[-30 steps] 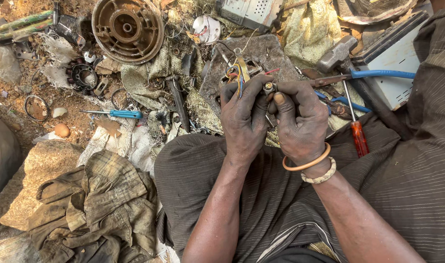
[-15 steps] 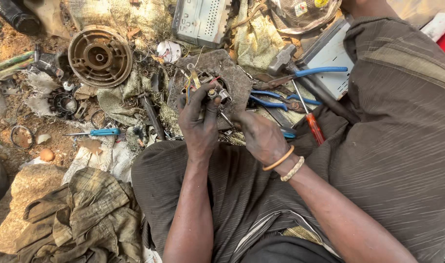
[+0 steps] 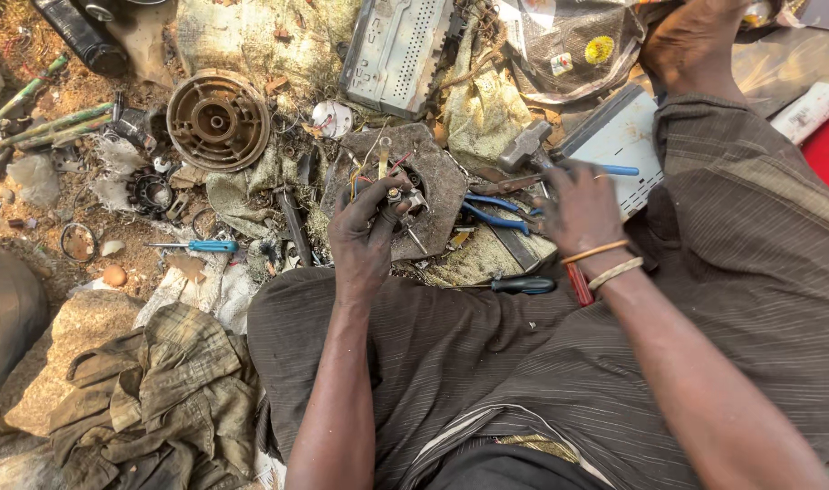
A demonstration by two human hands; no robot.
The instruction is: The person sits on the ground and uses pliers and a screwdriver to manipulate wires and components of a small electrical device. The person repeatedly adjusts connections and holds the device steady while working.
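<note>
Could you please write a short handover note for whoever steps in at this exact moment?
Left hand: grips a small wired part over the lap.
Right hand: empty as far as I can tell, fingers spread above the blue-handled pliers and hammer.
Nearby: black-handled screwdriver by the knee, blue screwdriver on the ground to the left.
Done: part in hand. Left: no tool picked up yet.

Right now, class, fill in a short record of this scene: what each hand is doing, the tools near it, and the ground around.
Left hand: grips a small wired part over a flat metal plate.
Right hand: spread over tools, touching blue-handled pliers; not clearly gripping anything.
Wrist: two bangles.
Nearby tools: black-handled screwdriver, blue-handled screwdriver.
Ground: round ribbed metal part, grey perforated casing, crumpled cloth.
</note>
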